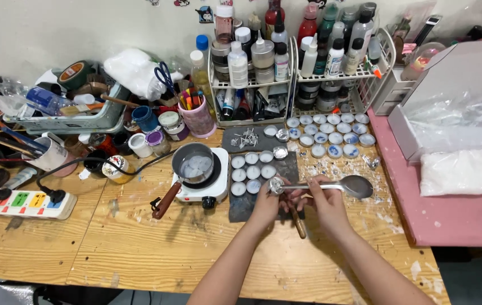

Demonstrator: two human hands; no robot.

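I grip the small foil cup (275, 184) in my left hand (267, 204) and the spoon (349, 185) in my right hand (324, 204), keeping the spoon level over the desk (139, 243).

I see a silver spoon (349, 185) over a pale wooden tabletop (139, 237) flecked with white. The small hotplate (204, 183) is white with a black top, its pan (194, 164) grey with a brown handle. The slate mat (246, 206) is dark grey, the side mat (455, 214) pink, the pencil cup (200, 120) pink.
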